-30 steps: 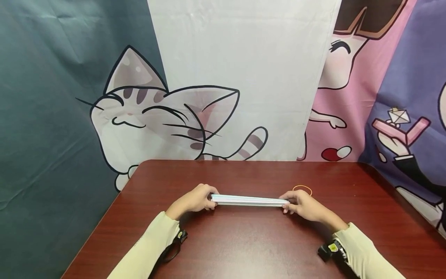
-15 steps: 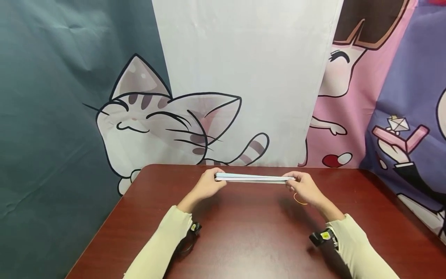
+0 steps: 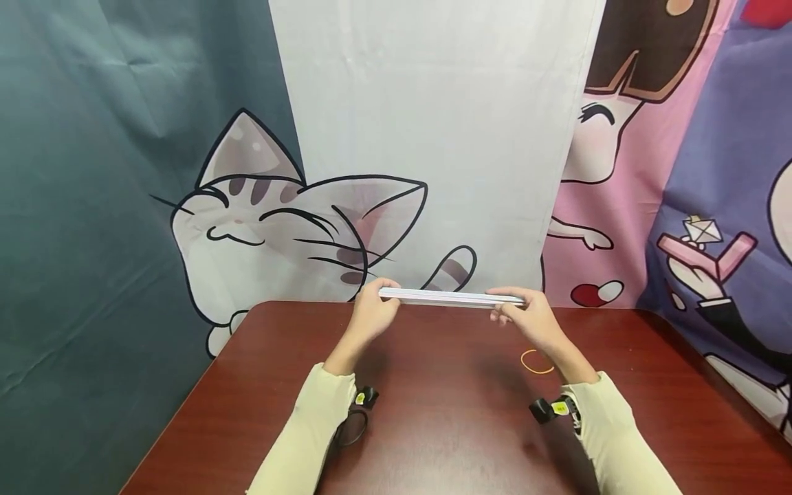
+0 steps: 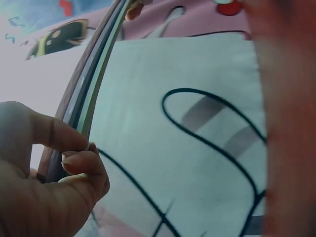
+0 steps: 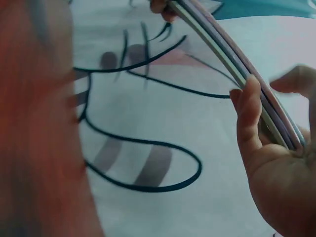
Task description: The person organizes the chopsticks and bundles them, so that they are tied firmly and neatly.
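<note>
A stack of thin, flat booklets (image 3: 448, 298) hangs level above the far part of the table, edge-on in the head view. Its exact kind is unclear, but the wrist views show pinkish, dark and pale green layers pressed together. My left hand (image 3: 373, 309) grips the left end; in the left wrist view the fingers curl around the layers (image 4: 89, 94). At the opposite end, my right hand (image 3: 529, 315) holds the stack, thumb on the near side and fingers over the top edge. The right wrist view shows its fingers (image 5: 251, 106) against the stack's side.
A thin orange elastic band (image 3: 537, 372) lies on the reddish-brown table (image 3: 445, 419), below the right hand. Behind the table's far edge hangs a cloth backdrop (image 3: 445, 137) with cartoon figures. Small black wrist cameras (image 3: 542, 411) sit under both sleeves.
Both hands have raised the stack from low over the table to about the height of its far edge, moving away from the body. The orange band stays on the table.
</note>
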